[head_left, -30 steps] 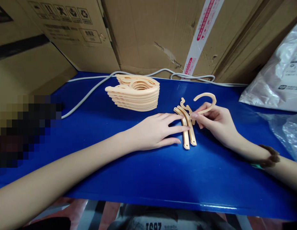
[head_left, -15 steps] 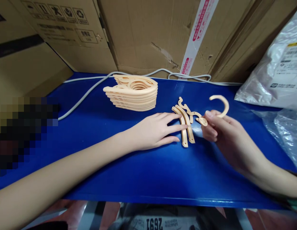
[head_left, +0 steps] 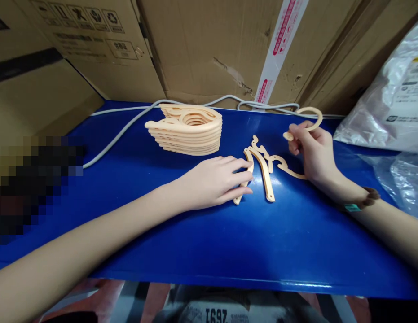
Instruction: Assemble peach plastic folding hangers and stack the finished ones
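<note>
My right hand [head_left: 311,150] is closed in a pinch on a beige hanger hook [head_left: 317,117], whose round end pokes out left of the fingers and whose curve rises above them. My left hand [head_left: 218,181] lies with fingers stretched and apart on a curved beige hanger arm [head_left: 248,169]; the thumb is hidden. Just right of those fingertips is a second curved arm [head_left: 265,175]. Wavy beige hanger pieces [head_left: 289,170] lie between the hands, one running partly behind my right wrist. Folded beige hangers [head_left: 195,132] stand in a neat stack behind my left hand.
A blue tabletop [head_left: 195,242] carries everything. Cardboard boxes [head_left: 202,54] wall off the back and left, with a grey cable [head_left: 119,134] along the rear. Clear plastic bags [head_left: 380,107] lie at right. A blurred-out dark patch [head_left: 33,193] covers the left side.
My right hand has lifted the hook up and away toward the back. Under my left fingers, the nearer hanger arm has swung leftward at its lower end, apart from the other arm.
</note>
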Demonstrator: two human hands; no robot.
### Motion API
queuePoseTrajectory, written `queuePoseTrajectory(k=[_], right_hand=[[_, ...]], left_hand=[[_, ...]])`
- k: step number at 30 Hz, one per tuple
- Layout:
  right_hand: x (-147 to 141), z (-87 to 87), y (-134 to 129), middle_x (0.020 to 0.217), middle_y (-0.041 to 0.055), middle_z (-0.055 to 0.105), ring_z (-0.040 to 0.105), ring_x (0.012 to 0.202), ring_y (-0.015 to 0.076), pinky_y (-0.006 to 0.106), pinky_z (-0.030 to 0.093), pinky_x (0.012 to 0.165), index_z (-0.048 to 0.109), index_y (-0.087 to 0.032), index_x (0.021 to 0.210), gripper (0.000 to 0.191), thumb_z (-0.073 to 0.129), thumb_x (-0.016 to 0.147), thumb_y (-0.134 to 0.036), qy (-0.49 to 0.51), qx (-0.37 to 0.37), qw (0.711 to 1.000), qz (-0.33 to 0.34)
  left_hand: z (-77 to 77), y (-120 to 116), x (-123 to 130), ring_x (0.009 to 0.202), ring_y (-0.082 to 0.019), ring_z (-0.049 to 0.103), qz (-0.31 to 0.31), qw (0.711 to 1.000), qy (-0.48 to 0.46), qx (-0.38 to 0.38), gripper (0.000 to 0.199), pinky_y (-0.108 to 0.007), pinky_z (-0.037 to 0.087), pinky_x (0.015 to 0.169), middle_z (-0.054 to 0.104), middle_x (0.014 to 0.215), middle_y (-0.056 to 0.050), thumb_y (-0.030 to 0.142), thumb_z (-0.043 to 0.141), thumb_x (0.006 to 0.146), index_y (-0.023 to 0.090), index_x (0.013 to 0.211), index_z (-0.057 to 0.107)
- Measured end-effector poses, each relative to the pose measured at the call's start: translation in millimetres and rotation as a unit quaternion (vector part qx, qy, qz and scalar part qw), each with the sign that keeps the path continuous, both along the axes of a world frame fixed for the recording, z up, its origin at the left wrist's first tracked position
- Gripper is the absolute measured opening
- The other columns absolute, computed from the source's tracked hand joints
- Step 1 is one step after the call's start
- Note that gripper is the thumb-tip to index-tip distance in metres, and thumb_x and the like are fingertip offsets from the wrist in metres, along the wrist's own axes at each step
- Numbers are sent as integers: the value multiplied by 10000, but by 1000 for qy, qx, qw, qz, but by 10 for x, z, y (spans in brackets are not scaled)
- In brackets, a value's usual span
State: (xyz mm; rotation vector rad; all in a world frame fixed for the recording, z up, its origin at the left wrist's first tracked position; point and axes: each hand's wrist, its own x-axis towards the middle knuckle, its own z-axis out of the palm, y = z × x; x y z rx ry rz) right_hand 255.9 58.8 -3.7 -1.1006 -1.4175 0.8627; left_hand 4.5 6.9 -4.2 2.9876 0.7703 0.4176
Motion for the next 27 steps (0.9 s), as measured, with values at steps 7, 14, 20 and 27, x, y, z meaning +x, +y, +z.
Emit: queuePoseTrajectory(k=[7,14,20,27], right_hand=[[-47,26,-150,529,-48,493,390,455,78,259,284,455,580,-203,697,232,720,821,-339,-41,-2,999,24],[-158,22,-204,544,-44,507,411,454,97,278,315,455,584,-238,754,229,714,823,-414,-99,-17,993,57],[-414,93,-225,571,-40,477,405,480,96,278,318,480,532,-236,721,266,676,852,-418,-94,51,994,38],[-466,250,-510,601,-34,464,355,457,78,264,266,439,521,-221,700,242,636,886,-323,7,15,999,28]], left_hand=[[11,6,-10,1052,-239,630,10,1000,7,28,293,-357,503,885,627,1262,-100,313,409,1017,149,1094,639],[-5,21,-4,1041,-240,628,11,999,3,34,292,-360,507,880,642,1219,-101,306,406,1015,144,1084,638],[-25,15,6,1077,-223,616,16,997,-37,61,281,-342,486,918,673,1160,-106,285,434,1006,128,1091,650],[-9,-34,9,918,-190,632,23,995,-37,89,272,-308,476,795,687,1015,-46,277,425,1010,161,983,669]])
